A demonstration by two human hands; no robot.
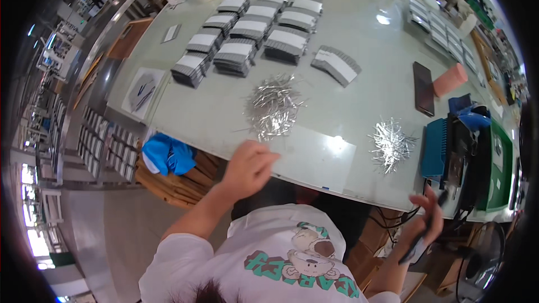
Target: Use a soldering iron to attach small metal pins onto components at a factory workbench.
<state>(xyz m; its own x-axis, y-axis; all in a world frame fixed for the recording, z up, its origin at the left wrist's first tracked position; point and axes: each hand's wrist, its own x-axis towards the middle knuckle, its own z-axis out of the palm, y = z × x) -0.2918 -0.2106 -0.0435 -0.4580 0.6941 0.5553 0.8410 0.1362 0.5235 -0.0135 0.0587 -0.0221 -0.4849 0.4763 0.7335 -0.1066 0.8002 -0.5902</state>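
Observation:
My left hand [250, 169] is at the table's front edge, just below a pile of thin silvery metal pins [275, 109]. Its fingers are curled with the fingertips pressed together; whatever they may hold is too small to make out. Off the table's right front corner, my right hand [422, 225] grips a slim dark pen-shaped tool [433, 219] that slants across the palm. A second pile of silvery pins [391, 146] lies on the tabletop between the two hands, farther in. A pale rectangular sheet [323, 157] lies flat to the right of my left hand.
Several stacks of grey-and-white flat pieces [234, 50] stand in rows at the back, with a fanned stack [336, 65] beside them. At right are a dark phone [424, 88], a pink cylinder [450, 80], a blue box [433, 148], a green tray [497, 163] and cables [387, 219].

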